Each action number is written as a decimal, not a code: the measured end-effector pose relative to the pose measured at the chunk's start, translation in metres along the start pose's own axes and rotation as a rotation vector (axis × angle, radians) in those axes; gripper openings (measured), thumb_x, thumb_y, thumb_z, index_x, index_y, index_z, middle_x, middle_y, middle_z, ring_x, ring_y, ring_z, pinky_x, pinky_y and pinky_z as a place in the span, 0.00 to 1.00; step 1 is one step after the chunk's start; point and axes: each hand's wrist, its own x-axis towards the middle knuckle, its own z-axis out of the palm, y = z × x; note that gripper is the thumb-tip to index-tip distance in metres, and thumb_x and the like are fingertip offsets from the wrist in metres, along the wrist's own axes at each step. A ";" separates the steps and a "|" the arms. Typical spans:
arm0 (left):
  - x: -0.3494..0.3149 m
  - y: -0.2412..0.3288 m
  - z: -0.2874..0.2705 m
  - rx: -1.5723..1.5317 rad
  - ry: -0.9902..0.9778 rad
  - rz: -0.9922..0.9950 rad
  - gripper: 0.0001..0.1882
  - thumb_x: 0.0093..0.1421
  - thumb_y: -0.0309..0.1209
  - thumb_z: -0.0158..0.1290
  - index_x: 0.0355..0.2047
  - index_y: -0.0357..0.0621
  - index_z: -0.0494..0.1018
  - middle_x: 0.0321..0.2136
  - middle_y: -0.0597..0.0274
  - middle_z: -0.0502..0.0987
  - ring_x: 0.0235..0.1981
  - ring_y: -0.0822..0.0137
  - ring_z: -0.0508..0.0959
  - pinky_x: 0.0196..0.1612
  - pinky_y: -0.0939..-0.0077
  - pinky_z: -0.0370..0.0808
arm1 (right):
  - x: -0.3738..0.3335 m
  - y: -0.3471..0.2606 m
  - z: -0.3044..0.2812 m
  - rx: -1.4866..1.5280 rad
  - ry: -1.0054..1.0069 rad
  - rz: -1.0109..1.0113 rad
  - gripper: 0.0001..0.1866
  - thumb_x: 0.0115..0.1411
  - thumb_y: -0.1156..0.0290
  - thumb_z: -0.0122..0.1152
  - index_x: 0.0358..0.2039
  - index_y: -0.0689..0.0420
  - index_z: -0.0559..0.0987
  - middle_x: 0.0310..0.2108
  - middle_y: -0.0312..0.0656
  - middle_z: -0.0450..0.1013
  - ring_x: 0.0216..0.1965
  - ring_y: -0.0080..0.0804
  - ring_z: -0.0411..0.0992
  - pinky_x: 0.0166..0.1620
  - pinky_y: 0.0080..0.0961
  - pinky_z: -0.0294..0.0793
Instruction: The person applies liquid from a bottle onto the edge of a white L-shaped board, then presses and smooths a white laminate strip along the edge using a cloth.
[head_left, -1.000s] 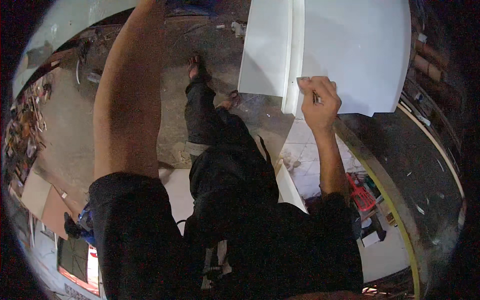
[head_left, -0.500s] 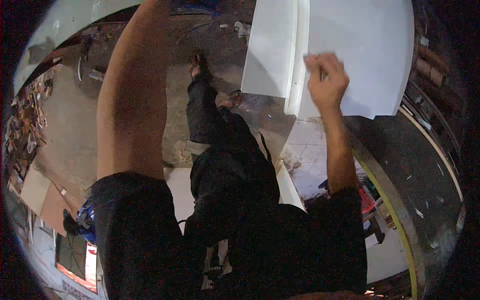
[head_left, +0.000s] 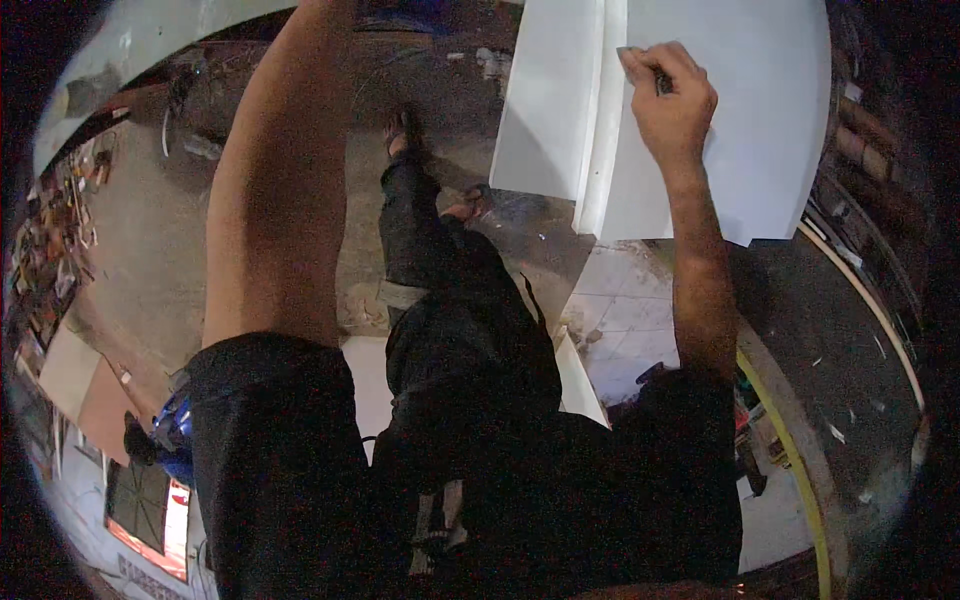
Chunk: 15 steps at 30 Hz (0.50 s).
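My right hand [head_left: 678,100] is raised above a large white panel [head_left: 760,140], its fingers curled together in a pinch. A small greyish tip shows at the fingertips; I cannot make out whether it is a held thing or a nail. Beside the hand runs a raised white strip [head_left: 604,130] along the panel, with a narrower white board [head_left: 545,110] on its left. My left arm [head_left: 280,200] stretches up past the top edge, so my left hand is out of sight.
A worktop edge with a yellow band [head_left: 790,440] curves at the right, beside a dark surface [head_left: 830,330] with scattered scraps. Many tools [head_left: 60,240] lie at the far left. White tiles [head_left: 625,300] show below the panel. My feet [head_left: 400,130] are on the brown floor.
My right hand has moved up and a little to the right over the white panel, its fingers still pinched. My left arm has shifted slightly to the right.
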 end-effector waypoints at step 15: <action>-0.012 -0.012 -0.023 -0.115 0.066 0.098 0.27 0.62 0.51 0.53 0.48 0.38 0.73 0.39 0.41 0.80 0.44 0.42 0.79 0.47 0.52 0.76 | -0.041 -0.014 -0.002 -0.021 -0.055 -0.018 0.03 0.54 0.75 0.65 0.28 0.52 0.83 0.29 0.36 0.77 0.34 0.36 0.76 0.41 0.34 0.66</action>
